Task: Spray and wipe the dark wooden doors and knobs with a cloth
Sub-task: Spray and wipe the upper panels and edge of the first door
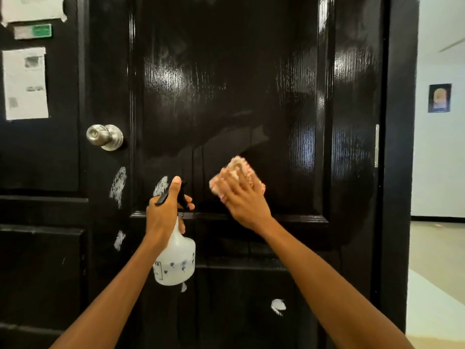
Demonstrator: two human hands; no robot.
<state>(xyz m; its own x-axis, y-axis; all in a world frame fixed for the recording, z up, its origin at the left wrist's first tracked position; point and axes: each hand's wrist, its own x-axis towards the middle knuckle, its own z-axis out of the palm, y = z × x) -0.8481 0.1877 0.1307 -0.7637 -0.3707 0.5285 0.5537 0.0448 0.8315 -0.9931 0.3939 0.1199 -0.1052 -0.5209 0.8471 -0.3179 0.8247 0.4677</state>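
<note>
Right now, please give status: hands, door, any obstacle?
Left hand grips spray bottle. Right hand presses cloth flat on door. Knob untouched. Nothing in the way.

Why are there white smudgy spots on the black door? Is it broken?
White scuffs mark the door: two left of the spray bottle, more lower down. They look like smears or scrapes; which, I cannot tell. Nothing else looks odd.

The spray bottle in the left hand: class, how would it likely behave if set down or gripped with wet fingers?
The spray bottle looks like translucent plastic, so probably light and not fragile. Its body widens toward the base, so it would likely stand steadily. The left hand grips its narrow neck; smooth plastic may turn slippery when wet.
</note>
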